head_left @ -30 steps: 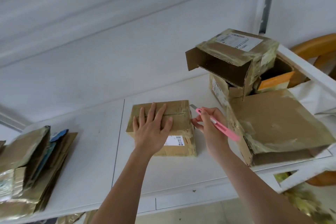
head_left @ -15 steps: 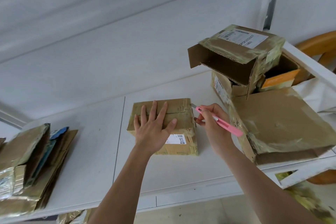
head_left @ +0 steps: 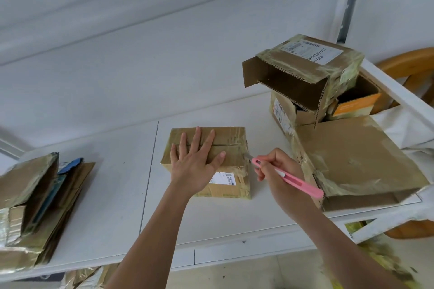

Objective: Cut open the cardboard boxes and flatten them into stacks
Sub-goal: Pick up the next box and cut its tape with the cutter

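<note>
A small taped cardboard box point(head_left: 231, 143) with a white label sits in the middle of the white table point(head_left: 112, 206). My left hand point(head_left: 195, 166) lies flat on its top, fingers spread. My right hand point(head_left: 277, 171) grips a pink box cutter point(head_left: 293, 179), and its blade tip touches the box's right edge at the top seam. A stack of flattened cardboard point(head_left: 35, 206) lies at the table's left end.
A large flat taped box point(head_left: 357, 159) lies close to my right hand. Behind it, an open box point(head_left: 303, 73) rests on two others, one with an orange side point(head_left: 354, 105). A wooden chair point(head_left: 411, 65) stands far right. White wall behind.
My right hand has brought the cutter's blade down to the right end of the box's top seam. My left hand stays pressed on the box.
</note>
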A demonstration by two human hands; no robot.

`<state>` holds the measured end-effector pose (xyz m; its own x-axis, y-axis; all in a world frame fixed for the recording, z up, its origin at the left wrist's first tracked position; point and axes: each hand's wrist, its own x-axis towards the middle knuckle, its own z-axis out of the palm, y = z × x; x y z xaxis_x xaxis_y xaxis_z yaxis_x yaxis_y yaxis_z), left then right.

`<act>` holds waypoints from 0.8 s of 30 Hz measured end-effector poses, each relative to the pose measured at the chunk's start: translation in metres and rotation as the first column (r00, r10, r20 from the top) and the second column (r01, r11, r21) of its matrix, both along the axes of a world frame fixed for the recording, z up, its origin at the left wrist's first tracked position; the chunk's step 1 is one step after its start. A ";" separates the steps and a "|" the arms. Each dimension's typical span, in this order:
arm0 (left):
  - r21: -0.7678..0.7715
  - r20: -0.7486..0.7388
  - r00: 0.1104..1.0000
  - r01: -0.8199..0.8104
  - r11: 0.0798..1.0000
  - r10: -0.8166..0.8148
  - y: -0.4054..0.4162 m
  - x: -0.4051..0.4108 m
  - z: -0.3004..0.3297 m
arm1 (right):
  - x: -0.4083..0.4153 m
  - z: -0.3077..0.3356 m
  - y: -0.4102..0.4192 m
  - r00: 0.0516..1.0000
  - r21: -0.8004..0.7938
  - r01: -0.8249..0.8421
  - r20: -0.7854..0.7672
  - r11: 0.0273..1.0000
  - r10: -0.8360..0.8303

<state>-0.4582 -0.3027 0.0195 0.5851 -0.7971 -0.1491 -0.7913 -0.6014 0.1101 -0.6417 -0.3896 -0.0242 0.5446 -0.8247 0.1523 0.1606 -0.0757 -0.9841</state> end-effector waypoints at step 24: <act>-0.086 -0.314 0.837 -0.494 0.865 0.447 -0.001 -0.014 0.039 | 0.025 0.002 0.009 0.970 -0.289 0.245 0.077 0.926 -0.233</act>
